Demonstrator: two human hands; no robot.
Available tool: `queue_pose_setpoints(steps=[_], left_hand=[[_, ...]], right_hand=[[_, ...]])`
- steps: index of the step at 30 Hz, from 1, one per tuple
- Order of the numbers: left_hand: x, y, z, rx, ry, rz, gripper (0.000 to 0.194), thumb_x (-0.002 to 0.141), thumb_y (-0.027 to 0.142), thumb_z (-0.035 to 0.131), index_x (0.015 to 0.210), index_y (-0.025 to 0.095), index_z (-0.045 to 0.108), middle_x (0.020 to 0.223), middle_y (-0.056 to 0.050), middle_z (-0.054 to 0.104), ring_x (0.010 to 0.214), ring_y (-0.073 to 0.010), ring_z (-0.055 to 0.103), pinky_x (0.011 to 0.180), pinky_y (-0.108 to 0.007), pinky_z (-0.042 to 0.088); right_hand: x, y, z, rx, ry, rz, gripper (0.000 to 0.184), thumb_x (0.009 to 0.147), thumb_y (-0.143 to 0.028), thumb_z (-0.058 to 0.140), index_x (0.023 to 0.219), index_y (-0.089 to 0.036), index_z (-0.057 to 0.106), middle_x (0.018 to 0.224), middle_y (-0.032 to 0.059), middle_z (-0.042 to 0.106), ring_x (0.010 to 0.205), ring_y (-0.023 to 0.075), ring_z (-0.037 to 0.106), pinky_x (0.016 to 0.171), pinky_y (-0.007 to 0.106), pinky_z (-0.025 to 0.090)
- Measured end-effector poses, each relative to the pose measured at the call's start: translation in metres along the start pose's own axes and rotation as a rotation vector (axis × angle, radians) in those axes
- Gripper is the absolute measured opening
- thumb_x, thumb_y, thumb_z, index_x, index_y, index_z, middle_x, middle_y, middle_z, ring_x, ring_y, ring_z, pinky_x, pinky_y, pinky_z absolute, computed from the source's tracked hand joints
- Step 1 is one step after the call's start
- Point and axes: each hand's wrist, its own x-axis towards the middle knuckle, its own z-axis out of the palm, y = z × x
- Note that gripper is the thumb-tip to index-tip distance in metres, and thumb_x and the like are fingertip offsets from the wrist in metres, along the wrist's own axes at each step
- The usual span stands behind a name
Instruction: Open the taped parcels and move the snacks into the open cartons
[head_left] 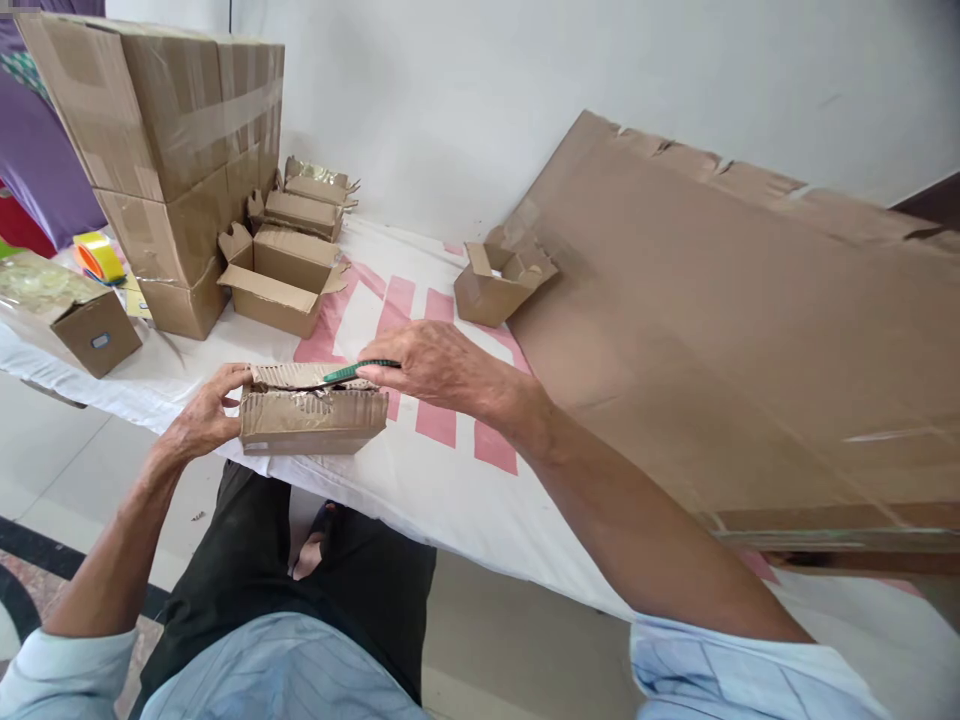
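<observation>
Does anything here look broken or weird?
Yes. The box in the left hand has ragged, torn-looking top edges near the green tool in the right hand, instead of neat ones. The big cardboard piece on the right also has a nicked, uneven upper edge.

Nothing is legible: partly covered large pink printed strokes (435,425) on the white cloth table cover (480,520) near centre; tiny blue-and-white rectangular label (100,341) on a brown cardboard box (96,318), nine o'clock.

The left hand (201,415) grips with fingers (226,378) parted, wrist (169,452) behind them, while the right hand (427,362) pinches with bent fingertips, forearm (645,525) slanting behind.
</observation>
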Motion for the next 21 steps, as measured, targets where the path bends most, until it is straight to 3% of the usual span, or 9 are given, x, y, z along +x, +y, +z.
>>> queue_pose_setpoints(steps=[5, 8, 10, 12, 14, 18, 21], left_hand=[[-0.002, -0.003, -0.006, 0.039, 0.024, -0.024, 0.056, 0.083, 0.045, 0.077, 0.136, 0.030, 0.080, 0.149, -0.009, 0.070, 0.133, -0.0326, 0.070, 0.103, -0.044, 0.067], [-0.002, -0.003, -0.007, 0.048, 0.018, -0.021, 0.056, 0.083, 0.046, 0.077, 0.137, 0.030, 0.079, 0.152, -0.009, 0.068, 0.134, -0.0328, 0.069, 0.105, -0.044, 0.067], [-0.001, -0.002, -0.005, 0.045, 0.015, -0.023, 0.055, 0.083, 0.045, 0.076, 0.135, 0.029, 0.078, 0.154, -0.010, 0.066, 0.136, -0.0329, 0.069, 0.106, -0.045, 0.067], [0.001, -0.001, -0.003, 0.038, 0.017, -0.029, 0.053, 0.084, 0.044, 0.075, 0.135, 0.028, 0.078, 0.155, -0.010, 0.065, 0.139, -0.0334, 0.068, 0.108, -0.046, 0.067], [0.003, 0.000, -0.002, 0.033, 0.021, -0.029, 0.052, 0.085, 0.044, 0.075, 0.135, 0.028, 0.078, 0.158, -0.010, 0.064, 0.142, -0.0345, 0.066, 0.111, -0.048, 0.067], [0.006, 0.000, -0.004, 0.001, 0.015, -0.003, 0.056, 0.087, 0.050, 0.079, 0.138, 0.028, 0.079, 0.167, -0.013, 0.060, 0.150, -0.0385, 0.062, 0.116, -0.051, 0.064], [0.009, -0.002, -0.009, -0.023, -0.002, 0.007, 0.067, 0.088, 0.064, 0.082, 0.146, 0.031, 0.078, 0.171, -0.014, 0.059, 0.156, -0.0423, 0.059, 0.117, -0.053, 0.064]], right_hand=[[-0.040, 0.043, -0.001, 0.041, 0.109, 0.088, 0.037, 0.105, -0.052, 0.071, 0.081, -0.028, 0.085, 0.078, 0.0029, 0.079, 0.069, 0.0201, 0.058, 0.063, 0.035, 0.032], [-0.076, 0.068, -0.004, 0.178, 0.236, 0.192, 0.034, 0.103, -0.054, 0.070, 0.089, -0.028, 0.087, 0.082, 0.0043, 0.081, 0.071, 0.0225, 0.063, 0.066, 0.037, 0.043], [-0.101, 0.085, 0.006, 0.248, 0.396, 0.295, 0.032, 0.102, -0.053, 0.069, 0.099, -0.028, 0.088, 0.091, 0.0068, 0.084, 0.080, 0.0270, 0.069, 0.072, 0.040, 0.052], [-0.124, 0.100, 0.033, 0.268, 0.537, 0.400, 0.032, 0.100, -0.053, 0.068, 0.109, -0.028, 0.086, 0.103, 0.0082, 0.085, 0.092, 0.0304, 0.074, 0.082, 0.044, 0.058], [-0.143, 0.112, 0.076, 0.271, 0.603, 0.502, 0.038, 0.097, -0.051, 0.065, 0.118, -0.025, 0.083, 0.110, 0.0101, 0.084, 0.101, 0.0317, 0.075, 0.090, 0.046, 0.061], [-0.171, 0.118, 0.172, 0.171, 0.556, 0.710, 0.041, 0.096, -0.041, 0.058, 0.125, -0.020, 0.078, 0.114, 0.0167, 0.079, 0.113, 0.0368, 0.071, 0.105, 0.054, 0.059], [-0.183, 0.114, 0.213, 0.096, 0.510, 0.767, 0.040, 0.098, -0.035, 0.056, 0.128, -0.020, 0.078, 0.114, 0.0187, 0.077, 0.117, 0.0405, 0.067, 0.110, 0.059, 0.056]])
